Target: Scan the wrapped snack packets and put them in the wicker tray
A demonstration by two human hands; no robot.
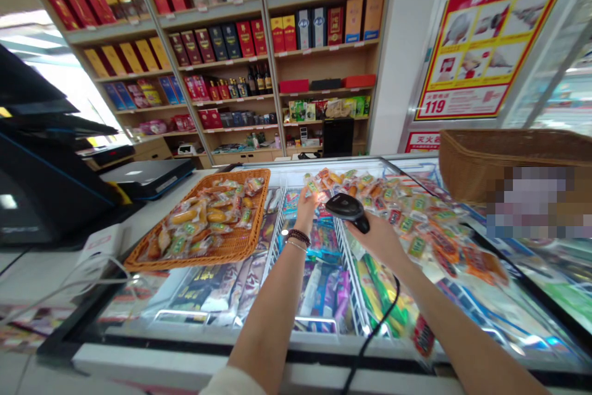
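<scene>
My right hand [380, 240] is closed around a black barcode scanner [346, 209], its dark cord trailing down toward me. The scanner's head points left, where a bright reddish glow falls by my left hand [305, 209]. That hand is closed on a small clear-wrapped snack packet [311, 184], partly hidden by the fingers. To the right, a heap of similar wrapped snacks [419, 204] is spread on the freezer's glass top. An orange wicker tray [252, 232] on the left holds several more wrapped snacks.
Beneath the glass, a chest freezer [185, 355] holds packaged goods in white wire baskets. A brown wicker basket [462, 164] stands at the right. On the left are a dark checkout machine [32, 179] and a flat black device [152, 174]. Shelves of boxes [222, 62] line the back.
</scene>
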